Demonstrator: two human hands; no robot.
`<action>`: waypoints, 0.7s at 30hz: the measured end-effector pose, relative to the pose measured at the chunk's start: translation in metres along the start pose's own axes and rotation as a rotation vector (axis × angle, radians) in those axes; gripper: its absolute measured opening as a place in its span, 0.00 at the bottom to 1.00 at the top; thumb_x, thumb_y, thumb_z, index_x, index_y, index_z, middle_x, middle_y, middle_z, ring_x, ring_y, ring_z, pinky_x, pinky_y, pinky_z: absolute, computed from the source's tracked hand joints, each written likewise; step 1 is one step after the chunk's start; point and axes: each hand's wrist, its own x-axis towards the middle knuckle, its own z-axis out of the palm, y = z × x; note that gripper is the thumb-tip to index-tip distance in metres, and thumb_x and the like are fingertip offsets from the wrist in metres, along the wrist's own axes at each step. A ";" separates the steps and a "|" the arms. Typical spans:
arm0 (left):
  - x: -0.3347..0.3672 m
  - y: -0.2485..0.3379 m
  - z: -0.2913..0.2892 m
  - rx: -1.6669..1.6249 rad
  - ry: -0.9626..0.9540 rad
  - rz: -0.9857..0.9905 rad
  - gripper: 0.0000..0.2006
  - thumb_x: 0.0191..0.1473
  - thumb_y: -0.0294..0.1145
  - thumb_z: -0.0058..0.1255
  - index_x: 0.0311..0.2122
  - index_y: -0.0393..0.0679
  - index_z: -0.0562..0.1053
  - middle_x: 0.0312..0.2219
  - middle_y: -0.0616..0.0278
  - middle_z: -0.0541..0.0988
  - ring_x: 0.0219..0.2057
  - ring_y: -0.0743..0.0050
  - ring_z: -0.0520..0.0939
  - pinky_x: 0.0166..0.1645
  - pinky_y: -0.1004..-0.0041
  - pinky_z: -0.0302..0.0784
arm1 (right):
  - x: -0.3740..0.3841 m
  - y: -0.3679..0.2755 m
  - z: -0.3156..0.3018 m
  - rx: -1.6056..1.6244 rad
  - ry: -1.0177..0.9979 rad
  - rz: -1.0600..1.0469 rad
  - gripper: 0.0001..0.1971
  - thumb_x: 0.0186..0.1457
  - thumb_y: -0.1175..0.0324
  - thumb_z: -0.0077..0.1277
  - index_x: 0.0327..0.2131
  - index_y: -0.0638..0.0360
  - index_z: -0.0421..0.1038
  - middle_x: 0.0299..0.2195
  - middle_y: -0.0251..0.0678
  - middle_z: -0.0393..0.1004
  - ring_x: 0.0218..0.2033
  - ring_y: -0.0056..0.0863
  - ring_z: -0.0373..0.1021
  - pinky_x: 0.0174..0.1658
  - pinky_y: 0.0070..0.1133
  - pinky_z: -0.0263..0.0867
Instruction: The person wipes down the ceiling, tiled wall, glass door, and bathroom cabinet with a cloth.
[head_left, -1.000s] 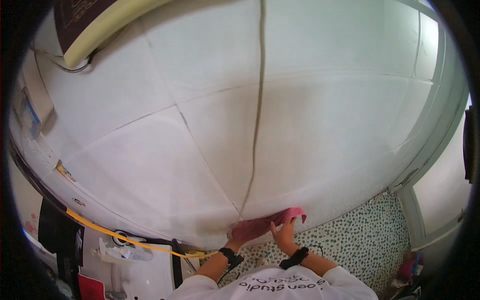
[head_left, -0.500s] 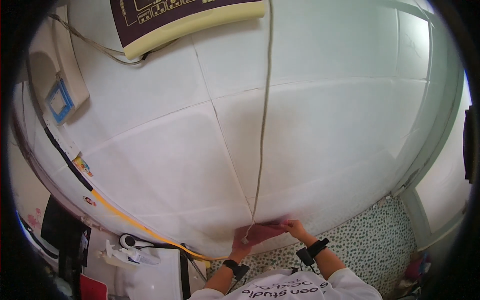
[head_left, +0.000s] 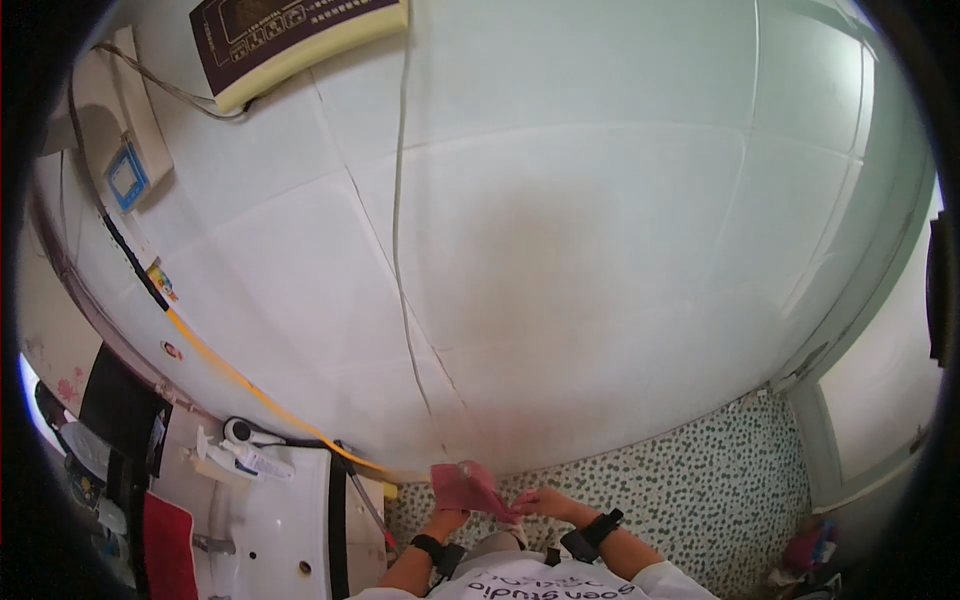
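Observation:
A dusky-pink cloth [head_left: 462, 487] is in front of my body, close to the foot of the white tiled wall. My left hand [head_left: 448, 520] holds it from below at its left side, its fingers mostly covered by the fabric. My right hand [head_left: 543, 503] is closed on the cloth's right corner. A thin pale cord [head_left: 400, 230] runs down the wall from a dark, cream-edged panel box [head_left: 300, 45] toward the cloth; its lower end is hard to make out.
At lower left are a white washbasin [head_left: 265, 530], a spray bottle [head_left: 212, 455], a white tube [head_left: 262, 463], a showerhead [head_left: 238, 431] and a red towel [head_left: 168, 545]. A yellow hose [head_left: 240, 375] slopes along the wall. The floor [head_left: 690, 470] has green-speckled mosaic; a door frame [head_left: 850, 430] stands right.
The view has shifted rightward and back. Both hands have drawn the cloth closer to my body, and it looks more bunched. The cord's white plug, earlier plain against the cloth, is now indistinct.

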 end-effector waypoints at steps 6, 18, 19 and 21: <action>-0.050 -0.009 0.006 0.009 -0.181 -0.272 0.16 0.36 0.32 0.46 0.36 0.44 0.66 0.36 0.53 0.68 0.41 0.54 0.64 0.45 0.63 0.57 | 0.014 0.007 0.011 -0.073 -0.195 0.084 0.11 0.45 0.65 0.44 0.32 0.60 0.68 0.26 0.33 0.69 0.26 0.18 0.62 0.31 0.17 0.58; 0.098 -0.006 -0.173 -1.364 0.522 0.064 0.20 0.41 0.20 0.40 0.44 0.41 0.57 0.40 0.61 0.62 0.42 0.71 0.62 0.47 0.72 0.54 | 0.074 -0.204 0.016 -0.227 0.473 -0.492 0.07 0.45 0.71 0.43 0.27 0.63 0.67 0.20 0.38 0.67 0.21 0.27 0.62 0.26 0.18 0.58; 0.105 -0.011 -0.192 -1.212 0.621 0.095 0.20 0.45 0.25 0.38 0.46 0.38 0.55 0.42 0.59 0.60 0.44 0.70 0.60 0.47 0.72 0.53 | 0.081 -0.229 0.020 -0.342 0.542 -0.506 0.06 0.45 0.71 0.43 0.27 0.63 0.67 0.20 0.38 0.66 0.21 0.28 0.62 0.25 0.18 0.57; 0.146 0.012 -0.241 -1.150 0.762 0.087 0.16 0.47 0.29 0.37 0.43 0.37 0.58 0.40 0.58 0.62 0.41 0.71 0.62 0.45 0.73 0.56 | 0.096 -0.268 0.025 -0.419 0.703 -0.633 0.05 0.45 0.73 0.42 0.27 0.63 0.66 0.19 0.38 0.65 0.21 0.31 0.61 0.23 0.20 0.55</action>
